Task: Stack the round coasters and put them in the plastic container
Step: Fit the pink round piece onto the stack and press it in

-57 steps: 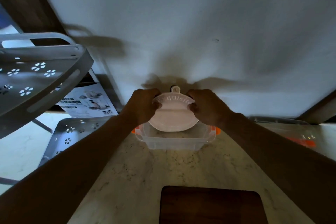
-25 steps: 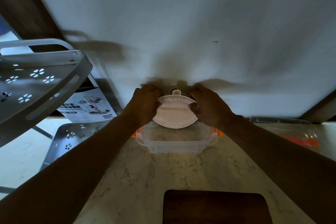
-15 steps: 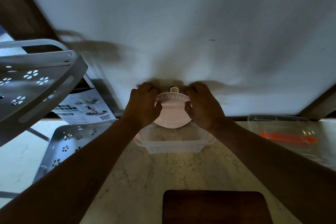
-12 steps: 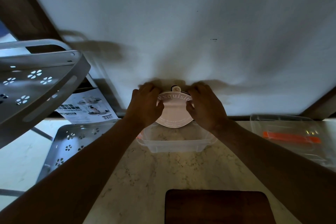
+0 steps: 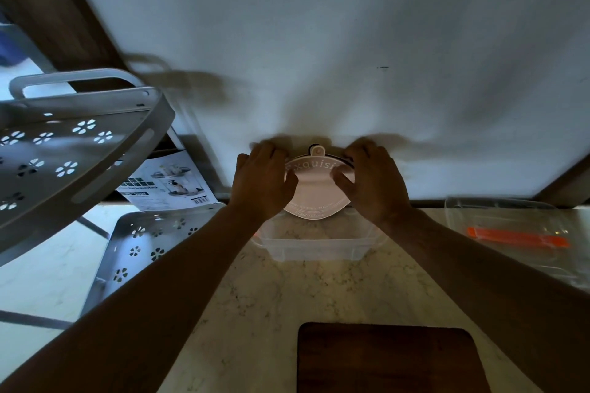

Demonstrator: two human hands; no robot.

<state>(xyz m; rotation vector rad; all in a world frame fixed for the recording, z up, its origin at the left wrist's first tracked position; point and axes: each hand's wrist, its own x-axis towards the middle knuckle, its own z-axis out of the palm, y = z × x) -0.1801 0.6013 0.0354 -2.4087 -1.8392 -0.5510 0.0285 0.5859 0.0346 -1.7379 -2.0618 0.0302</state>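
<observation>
Head view, dim light: two bare forearms reach fwd over a pale marble-look counter [image 5: 255, 306] toward a white wall. Left hand [image 5: 263, 183] and right hand [image 5: 373, 182] hold a stack of round pinkish coasters [image 5: 314, 193] between them, one hand on each side, fingers curled over the edges, thumbs lying on the top face. Top coaster shows raised lettering "xquisi", partly covered by the hands, plus a small round tab at its far edge, w/ a dark rim behind it. How many coasters are in the stack can't be told. Stack sits tilted toward the camera, its near edge just above the far side of a clear plastic container [image 5: 316, 246], not yet inside it. Container stands open on the counter near the wall. To the right, well apart, a clear lid [image 5: 510, 220] w/ an orange clip [image 5: 517, 238]. Left side: grey perforated rack [image 5: 79, 150] w/ flower-shaped cutouts, a lower shelf beneath, and a printed leaflet [image 5: 169, 185] beside it. Bottom centre: dark wooden board [image 5: 386, 360] on the counter.
</observation>
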